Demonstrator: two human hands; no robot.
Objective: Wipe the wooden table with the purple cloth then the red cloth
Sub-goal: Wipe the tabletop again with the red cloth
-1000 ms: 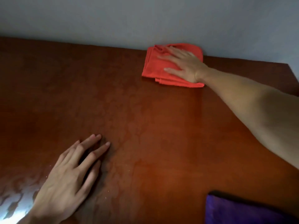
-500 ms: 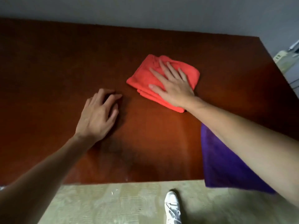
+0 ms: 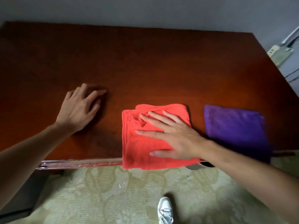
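Cloths, two: red cloth under flat right hand (fingers spread), purple cloth beside; left hand loosely open on table.

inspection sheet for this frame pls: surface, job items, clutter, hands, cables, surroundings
Surface: wooden table, dark red-brown, glossy.
Job's things: red cloth, folded, at the near edge, slightly overhanging it; purple cloth, folded, to its right, apart from it, also at the near edge.
Clutter: nothing seen.
Hands: right hand flat on the red cloth, fingers straight; left hand resting on bare table.
Cables: thin dark wire beyond the table's right edge.
Surroundings: grey wall, patterned floor, white shoe.
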